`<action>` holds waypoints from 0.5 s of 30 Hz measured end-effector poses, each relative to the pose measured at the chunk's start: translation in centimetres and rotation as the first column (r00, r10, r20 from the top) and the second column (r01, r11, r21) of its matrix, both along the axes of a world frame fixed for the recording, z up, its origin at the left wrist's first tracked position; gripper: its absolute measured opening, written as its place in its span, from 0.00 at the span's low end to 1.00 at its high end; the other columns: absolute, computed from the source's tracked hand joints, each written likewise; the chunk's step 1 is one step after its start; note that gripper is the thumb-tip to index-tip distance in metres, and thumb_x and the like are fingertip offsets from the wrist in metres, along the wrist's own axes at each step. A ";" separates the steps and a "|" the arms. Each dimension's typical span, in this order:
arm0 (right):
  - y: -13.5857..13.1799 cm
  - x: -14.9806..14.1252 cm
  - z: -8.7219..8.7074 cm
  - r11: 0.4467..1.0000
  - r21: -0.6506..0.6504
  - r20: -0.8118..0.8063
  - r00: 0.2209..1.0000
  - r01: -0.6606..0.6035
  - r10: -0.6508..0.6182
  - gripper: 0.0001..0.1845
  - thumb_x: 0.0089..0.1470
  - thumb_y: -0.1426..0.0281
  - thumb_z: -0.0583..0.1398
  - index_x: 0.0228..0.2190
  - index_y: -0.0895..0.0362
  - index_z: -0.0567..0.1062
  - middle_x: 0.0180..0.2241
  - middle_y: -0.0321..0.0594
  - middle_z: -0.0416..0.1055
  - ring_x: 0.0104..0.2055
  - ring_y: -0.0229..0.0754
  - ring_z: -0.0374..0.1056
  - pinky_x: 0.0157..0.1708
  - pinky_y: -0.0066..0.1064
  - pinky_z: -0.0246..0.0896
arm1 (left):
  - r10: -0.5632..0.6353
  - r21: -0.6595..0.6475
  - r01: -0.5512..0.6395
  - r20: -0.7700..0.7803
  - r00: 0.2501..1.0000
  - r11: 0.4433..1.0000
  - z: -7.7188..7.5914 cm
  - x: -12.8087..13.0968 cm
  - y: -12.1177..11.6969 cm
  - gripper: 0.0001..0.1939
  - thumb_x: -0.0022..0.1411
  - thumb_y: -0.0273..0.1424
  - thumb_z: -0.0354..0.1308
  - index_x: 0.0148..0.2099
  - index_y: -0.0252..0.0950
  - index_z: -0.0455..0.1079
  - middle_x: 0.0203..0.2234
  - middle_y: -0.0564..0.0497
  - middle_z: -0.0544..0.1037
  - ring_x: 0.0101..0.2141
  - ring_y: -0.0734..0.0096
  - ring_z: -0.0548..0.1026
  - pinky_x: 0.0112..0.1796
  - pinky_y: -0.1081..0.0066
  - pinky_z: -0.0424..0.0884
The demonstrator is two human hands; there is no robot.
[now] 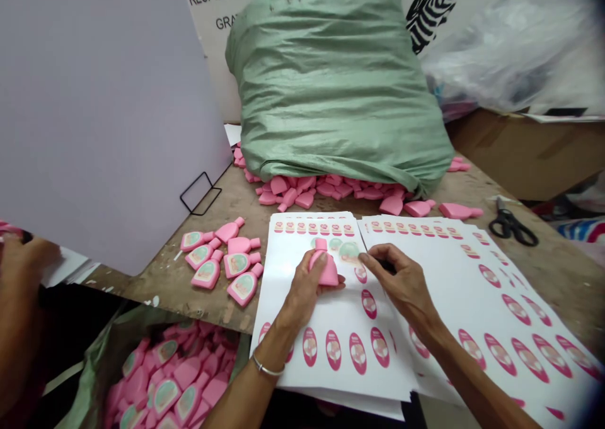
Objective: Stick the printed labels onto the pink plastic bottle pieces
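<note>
**Hands.** Left hand (307,287) is closed around a pink bottle-shaped piece (324,266), fingers wrapped on its body, neck pointing away from the wearer. The piece sits just above the upper part of a white label sheet (341,385), over a pale round label (350,251); contact between them cannot be confirmed. A metal bangle (267,366) is on the left wrist.

Right hand (401,284) lies beside it, thumb and forefinger brought close together at the sheet, near the same label. Whether they pinch a label cannot be determined.

**Surroundings.** The sheet carries pink oval labels (333,350) and overlaps a second label sheet (477,290) on the right. Finished labelled pieces (243,288) lie loose on the wooden worktop (548,271), left of the sheets. Unlabelled pink pieces (307,189) spill from beneath a green woven sack (331,82). Black-handled scissors (513,227) lie at right. Below the worktop edge, a green-lined container (89,378) holds more labelled pieces. A second person's hand (21,271) enters at far left, beside a pale lilac board (99,114).
</note>
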State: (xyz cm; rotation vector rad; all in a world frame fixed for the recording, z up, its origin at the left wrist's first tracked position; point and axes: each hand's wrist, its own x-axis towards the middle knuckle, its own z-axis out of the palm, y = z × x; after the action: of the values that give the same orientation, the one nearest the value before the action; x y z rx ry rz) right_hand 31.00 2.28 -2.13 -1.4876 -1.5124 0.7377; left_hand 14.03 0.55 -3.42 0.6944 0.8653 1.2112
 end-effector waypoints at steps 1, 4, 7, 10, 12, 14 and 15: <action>-0.5 -0.4 0.5 0.999 -0.029 -0.017 0.999 -0.033 0.033 0.17 0.49 0.55 0.61 0.33 0.56 0.76 0.25 0.36 0.71 0.26 0.37 0.64 0.26 0.28 0.59 | 0.003 -0.005 -0.003 0.049 0.999 1.000 0.4 -0.1 -0.2 0.21 0.61 0.45 0.54 0.47 0.32 0.67 0.36 0.45 0.75 0.32 0.66 0.77 0.38 0.61 0.75; -1.9 -1.7 1.5 0.993 -0.073 -0.068 0.994 -0.096 0.091 0.19 0.49 0.55 0.62 0.36 0.56 0.79 0.32 0.40 0.76 0.31 0.41 0.68 0.31 0.30 0.63 | 0.005 -0.069 0.004 0.127 0.992 0.998 1.7 -0.2 -0.8 0.26 0.63 0.48 0.49 0.46 0.29 0.70 0.38 0.39 0.76 0.34 0.62 0.76 0.38 0.58 0.75; -2.7 -2.8 1.8 0.993 -0.069 -0.080 0.993 -0.097 0.092 0.18 0.48 0.55 0.62 0.34 0.55 0.80 0.34 0.41 0.77 0.33 0.43 0.70 0.33 0.32 0.65 | 0.012 -0.094 0.002 0.152 0.988 0.996 2.6 -0.3 -1.2 0.25 0.64 0.47 0.48 0.46 0.29 0.71 0.38 0.40 0.77 0.37 0.60 0.76 0.39 0.58 0.75; -2.9 -3.4 1.9 0.993 -0.042 -0.064 0.992 -0.112 0.109 0.16 0.48 0.56 0.63 0.33 0.54 0.81 0.32 0.41 0.77 0.32 0.43 0.70 0.32 0.33 0.66 | 0.010 -0.067 0.001 0.169 0.986 0.998 2.9 -0.5 -1.6 0.24 0.65 0.46 0.47 0.48 0.31 0.71 0.39 0.41 0.78 0.39 0.60 0.76 0.40 0.58 0.75; -2.9 -3.5 1.9 0.993 -0.016 -0.049 0.992 -0.115 0.114 0.15 0.48 0.57 0.63 0.32 0.54 0.81 0.31 0.40 0.77 0.32 0.43 0.70 0.32 0.33 0.66 | 0.011 -0.053 -0.002 0.172 0.985 0.999 2.8 -0.6 -1.8 0.24 0.65 0.46 0.47 0.48 0.31 0.71 0.39 0.41 0.78 0.40 0.60 0.76 0.41 0.58 0.75; -2.9 -3.6 1.9 0.994 0.010 -0.039 0.993 -0.111 0.112 0.15 0.48 0.57 0.63 0.32 0.54 0.80 0.32 0.40 0.77 0.32 0.43 0.71 0.32 0.34 0.67 | 0.013 -0.044 -0.005 0.179 0.984 0.999 2.7 -0.7 -1.9 0.25 0.65 0.47 0.47 0.49 0.32 0.71 0.40 0.41 0.78 0.41 0.60 0.76 0.42 0.58 0.75; -2.9 -3.6 1.9 0.994 0.021 -0.036 0.993 -0.110 0.111 0.15 0.48 0.57 0.63 0.32 0.54 0.80 0.32 0.40 0.77 0.32 0.43 0.71 0.32 0.34 0.67 | 0.013 -0.040 -0.005 0.184 0.983 0.999 2.7 -0.7 -1.9 0.25 0.64 0.47 0.47 0.49 0.32 0.71 0.40 0.41 0.78 0.42 0.59 0.75 0.42 0.58 0.75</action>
State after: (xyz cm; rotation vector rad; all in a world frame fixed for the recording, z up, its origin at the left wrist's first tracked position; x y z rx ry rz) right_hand 27.43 -0.65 -0.25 -1.3775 -1.5793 0.8097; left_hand 13.33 -1.34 -0.76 0.5383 0.7365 1.2424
